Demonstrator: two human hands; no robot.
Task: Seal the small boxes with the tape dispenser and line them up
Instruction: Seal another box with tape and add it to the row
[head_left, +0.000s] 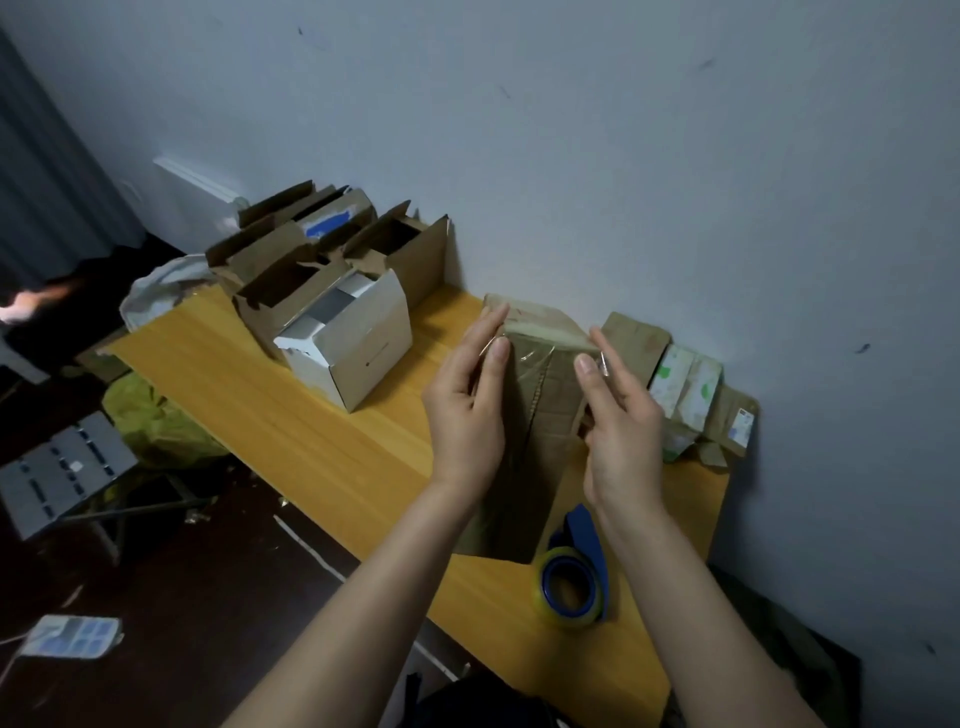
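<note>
A brown cardboard box (540, 395) stands on the yellow table (311, 436) in front of me, with clear tape shining across its top seam. My left hand (467, 395) lies against the box's left side with straight fingers pressing near the top edge. My right hand (618, 410) presses the right side the same way. The blue tape dispenser (576, 577) with a roll of clear tape lies on the table just below the box, beside my right wrist.
Several open brown boxes (311, 249) and a white open box (348, 338) crowd the table's far left. Sealed small boxes (685, 389) line the wall at right. The wall runs along the table's far side. Clutter and a yellow bag (150, 421) lie on the dark floor at left.
</note>
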